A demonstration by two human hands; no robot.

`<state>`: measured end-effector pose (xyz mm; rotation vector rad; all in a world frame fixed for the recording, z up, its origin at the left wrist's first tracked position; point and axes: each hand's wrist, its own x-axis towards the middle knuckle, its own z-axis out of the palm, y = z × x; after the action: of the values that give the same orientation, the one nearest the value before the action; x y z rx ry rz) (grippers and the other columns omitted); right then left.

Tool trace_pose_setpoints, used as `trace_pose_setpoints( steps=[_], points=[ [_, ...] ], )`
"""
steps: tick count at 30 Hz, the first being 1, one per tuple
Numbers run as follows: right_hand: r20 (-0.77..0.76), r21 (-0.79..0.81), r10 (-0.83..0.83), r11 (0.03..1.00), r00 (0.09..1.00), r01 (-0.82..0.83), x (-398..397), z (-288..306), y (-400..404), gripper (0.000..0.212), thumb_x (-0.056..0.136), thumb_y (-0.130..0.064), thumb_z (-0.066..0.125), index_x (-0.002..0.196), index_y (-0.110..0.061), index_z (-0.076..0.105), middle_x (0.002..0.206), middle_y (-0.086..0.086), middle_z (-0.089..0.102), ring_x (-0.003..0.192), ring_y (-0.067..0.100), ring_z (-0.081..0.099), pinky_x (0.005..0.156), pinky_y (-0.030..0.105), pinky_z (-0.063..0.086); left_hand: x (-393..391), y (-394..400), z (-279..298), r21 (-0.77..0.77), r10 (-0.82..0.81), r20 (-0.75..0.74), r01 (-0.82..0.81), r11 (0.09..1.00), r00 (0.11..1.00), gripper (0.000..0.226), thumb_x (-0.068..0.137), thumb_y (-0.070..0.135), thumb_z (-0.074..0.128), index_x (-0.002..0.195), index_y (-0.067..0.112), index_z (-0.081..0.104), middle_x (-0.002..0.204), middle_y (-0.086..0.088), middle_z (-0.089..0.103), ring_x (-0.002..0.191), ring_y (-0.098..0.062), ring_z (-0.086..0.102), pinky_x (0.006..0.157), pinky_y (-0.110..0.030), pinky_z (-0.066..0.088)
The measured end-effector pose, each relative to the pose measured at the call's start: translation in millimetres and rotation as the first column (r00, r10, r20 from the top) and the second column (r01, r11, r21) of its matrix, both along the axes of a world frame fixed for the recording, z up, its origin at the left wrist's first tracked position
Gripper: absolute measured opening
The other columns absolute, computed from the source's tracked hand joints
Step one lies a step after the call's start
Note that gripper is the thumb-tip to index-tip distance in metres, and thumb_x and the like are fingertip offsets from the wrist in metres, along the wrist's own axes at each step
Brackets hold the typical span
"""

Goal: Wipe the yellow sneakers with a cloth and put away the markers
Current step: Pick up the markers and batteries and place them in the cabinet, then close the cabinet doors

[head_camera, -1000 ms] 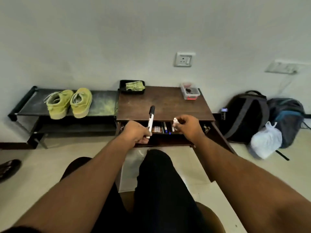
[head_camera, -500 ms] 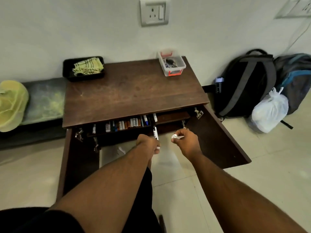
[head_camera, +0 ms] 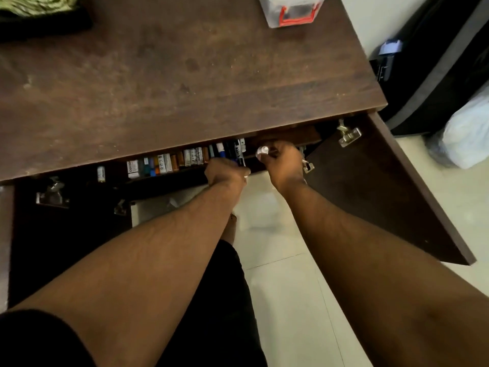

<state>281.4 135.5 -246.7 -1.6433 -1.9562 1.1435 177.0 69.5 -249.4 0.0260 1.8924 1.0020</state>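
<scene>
Where doors gape, dark wooden cabinet [head_camera: 185, 83] on pale tiled floor [head_camera: 291, 300].

Dark brown wooden bench [head_camera: 164, 83], top scuffed and stained. Clear plastic box with red latch [head_camera: 289, 10] at its far right edge. Black tray [head_camera: 53, 27] at far left corner. Two cabinet doors hang open below; the right brown door [head_camera: 383, 192] shows silver metal hinges [head_camera: 348, 133]. Black backpack [head_camera: 434, 75] leans against white wall [head_camera: 370, 19], white plastic bag [head_camera: 465, 139] just beside it on pale tiled floor [head_camera: 285, 260].
</scene>
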Motion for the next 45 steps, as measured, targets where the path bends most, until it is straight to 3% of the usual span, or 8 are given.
trace_pose_setpoints(
  steps=[4,17,24,30,37,40,42,45],
  points=[
    [0.022,0.027,0.000,1.000,1.000,0.000,-11,-7,6,0.022,0.083,-0.021,0.070,0.100,-0.008,0.072,0.099,0.009,0.072,0.092,0.022,0.067,0.080,0.032,0.053,0,8,-9,-0.003,0.116,-0.120,-0.118,0.993,0.986,0.030,0.066,0.001,0.084,0.066,0.013,0.057,0.081,-0.013,0.070,0.081,-0.030,0.071,0.075,-0.042,0.061],
    [-0.044,-0.050,-0.055,0.997,0.997,0.053,-30,-2,12,0.023,0.084,-0.016,0.070,0.104,-0.005,0.070,0.102,0.010,0.071,0.088,0.014,0.064,0.068,0.016,0.043,-11,17,-12,0.139,0.335,-0.110,-0.320,0.937,0.936,0.028,0.077,-0.003,0.074,0.071,0.013,0.052,0.074,-0.005,0.062,0.064,-0.018,0.065,0.056,-0.028,0.058],
    [0.112,0.097,0.014,0.995,0.994,-0.025,50,56,-32,0.025,0.088,-0.018,0.065,0.112,-0.010,0.069,0.113,0.005,0.065,0.103,0.020,0.061,0.091,0.026,0.047,-35,-82,34,-0.013,-0.032,-0.423,0.029,0.999,0.905,0.024,0.074,0.015,0.081,0.064,0.019,0.059,0.074,-0.008,0.070,0.072,-0.024,0.071,0.071,-0.038,0.061],
    [0.515,0.284,-0.059,0.953,0.855,-0.106,140,150,-48,0.029,0.088,-0.032,0.063,0.116,-0.023,0.064,0.131,0.002,0.049,0.122,0.026,0.040,0.103,0.044,0.032,-46,-190,116,-0.142,-0.283,-0.668,0.255,0.956,0.688,0.013,0.090,0.022,0.065,0.095,0.011,0.070,0.088,-0.003,0.067,0.075,-0.010,0.059,0.063,-0.020,0.043],
    [0.693,-0.084,0.058,0.996,0.718,0.001,182,159,-52,0.048,0.081,-0.036,0.072,0.126,-0.029,0.057,0.141,0.010,0.035,0.126,0.035,0.036,0.101,0.050,0.035,-60,-248,169,-0.226,-0.340,-0.801,0.277,0.934,0.493,0.022,0.094,0.019,0.056,0.094,0.006,0.074,0.095,-0.010,0.070,0.086,-0.025,0.062,0.071,-0.029,0.043],
    [0.761,-0.044,0.056,0.998,0.646,-0.035,180,151,-58,0.042,0.080,-0.034,0.073,0.120,-0.028,0.060,0.138,0.011,0.035,0.121,0.036,0.036,0.098,0.050,0.033,-67,-262,164,-0.328,-0.408,-0.826,0.256,0.909,0.388,0.023,0.090,0.022,0.057,0.096,0.007,0.074,0.120,-0.018,0.061,0.113,-0.036,0.052,0.094,-0.041,0.045],
    [0.751,-0.002,0.018,1.000,0.660,-0.025,174,148,-63,0.039,0.082,-0.029,0.071,0.119,-0.024,0.062,0.132,0.012,0.039,0.116,0.037,0.039,0.096,0.048,0.034,-70,-274,154,-0.493,-0.487,-0.736,0.121,0.861,0.471,0.030,0.088,0.028,0.060,0.112,0.013,0.070,0.144,-0.021,0.040,0.131,-0.041,0.036,0.110,-0.046,0.033],
    [0.735,0.051,0.006,0.997,0.678,-0.064,165,144,-76,0.037,0.086,-0.020,0.064,0.122,-0.020,0.060,0.129,0.013,0.043,0.113,0.038,0.044,0.095,0.046,0.038,-63,-282,147,-0.569,-0.424,-0.545,0.052,0.821,0.723,0.035,0.088,0.020,0.058,0.120,0.006,0.064,0.143,-0.020,0.036,0.119,-0.045,0.047,0.101,-0.046,0.042]
  ],
)
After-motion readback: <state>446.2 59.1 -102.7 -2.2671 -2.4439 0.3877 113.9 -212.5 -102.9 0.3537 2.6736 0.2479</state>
